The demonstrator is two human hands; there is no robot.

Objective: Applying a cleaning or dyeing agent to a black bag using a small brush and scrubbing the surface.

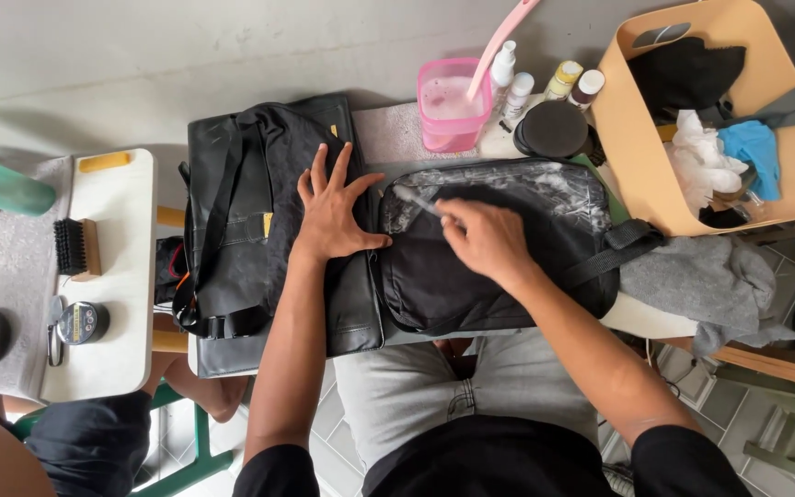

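A black zipped bag (499, 276) lies across my lap and the small table, its upper part streaked with white foam. My right hand (488, 241) rests on the bag and grips a thin brush (416, 200), whose blurred tip points up-left over the foamy patch. My left hand (331, 213) lies flat with fingers spread on a second black bag (250, 230) to the left, its thumb touching the edge of the first bag.
A pink tub (451, 103) with soapy water and a pink handle stands at the back, beside small bottles (545, 83) and a round black tin (554, 129). A tan basket (720, 120) holds rags. Grey cloth (710, 281) lies right. A bristle brush (75, 247) and polish tin (80, 322) sit left.
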